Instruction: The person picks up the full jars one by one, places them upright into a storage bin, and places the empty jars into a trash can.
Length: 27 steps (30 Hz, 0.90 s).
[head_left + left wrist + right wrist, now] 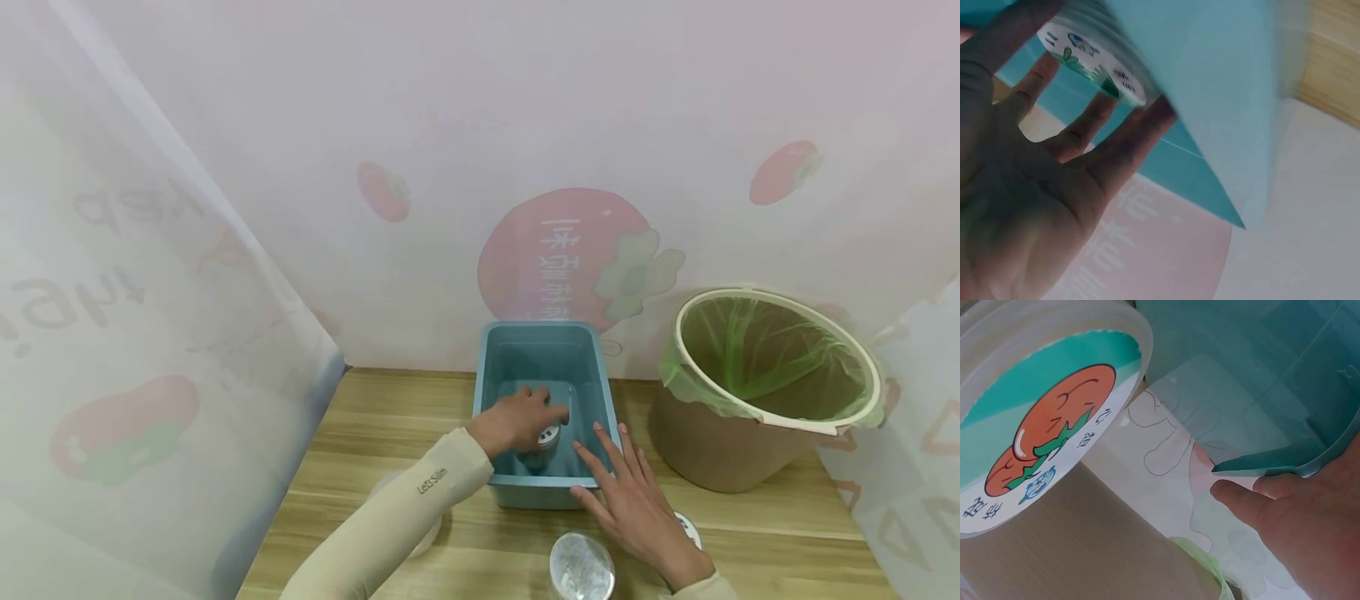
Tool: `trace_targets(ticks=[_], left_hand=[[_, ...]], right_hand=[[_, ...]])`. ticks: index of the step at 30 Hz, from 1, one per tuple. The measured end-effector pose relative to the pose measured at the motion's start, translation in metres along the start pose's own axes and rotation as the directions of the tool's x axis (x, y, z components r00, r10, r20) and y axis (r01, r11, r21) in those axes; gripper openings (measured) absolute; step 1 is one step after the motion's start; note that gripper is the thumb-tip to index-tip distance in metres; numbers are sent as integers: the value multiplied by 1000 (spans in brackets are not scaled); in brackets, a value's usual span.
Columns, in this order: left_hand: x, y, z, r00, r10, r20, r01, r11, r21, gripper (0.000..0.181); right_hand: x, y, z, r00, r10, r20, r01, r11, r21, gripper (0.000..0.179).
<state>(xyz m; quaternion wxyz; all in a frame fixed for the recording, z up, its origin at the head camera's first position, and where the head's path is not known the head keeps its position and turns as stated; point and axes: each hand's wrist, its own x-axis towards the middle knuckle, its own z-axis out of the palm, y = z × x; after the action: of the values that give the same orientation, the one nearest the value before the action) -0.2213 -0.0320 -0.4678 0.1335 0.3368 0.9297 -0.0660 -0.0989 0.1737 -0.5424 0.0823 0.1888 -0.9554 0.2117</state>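
Inside the blue plastic bin (543, 327), my left hand (517, 418) holds a jar (549, 435) from above, fingers spread round its lid. In the left wrist view the jar's round label (1094, 65) shows green leaves and dark print. My right hand (637, 508) has its fingers extended over the bin's near right corner, at the rim. Under the right wrist stands another jar (688, 529), partly covered; its lid label (1054, 425) carries orange-red fruit on green and white. A clear container (581, 567) with a silvery top is to the left of that hand.
A pale round container (430, 542) is partly hidden under my left sleeve. To the right of the bin stands a brown waste bucket (720, 450) with a green liner (738, 342). Printed cloth (420, 275) walls off the back and sides of the wooden table (795, 533).
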Motion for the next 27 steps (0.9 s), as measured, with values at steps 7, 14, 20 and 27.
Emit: trace_targets(ticks=[7, 14, 20, 27], left_hand=[[3, 9, 0, 998, -8, 69, 5, 999, 45, 44], [6, 13, 0, 990, -22, 138, 15, 998, 55, 54], [9, 11, 0, 988, -15, 153, 7, 998, 58, 57], [18, 11, -6, 988, -25, 152, 23, 1000, 21, 58]], right_hand=[[0, 0, 0, 1000, -1, 5, 1, 1000, 13, 62], [1, 0, 1, 1000, 10, 17, -11, 1000, 19, 61], [1, -1, 1, 1000, 20, 18, -20, 1000, 22, 61], [0, -2, 0, 999, 28, 20, -29, 999, 30, 60]])
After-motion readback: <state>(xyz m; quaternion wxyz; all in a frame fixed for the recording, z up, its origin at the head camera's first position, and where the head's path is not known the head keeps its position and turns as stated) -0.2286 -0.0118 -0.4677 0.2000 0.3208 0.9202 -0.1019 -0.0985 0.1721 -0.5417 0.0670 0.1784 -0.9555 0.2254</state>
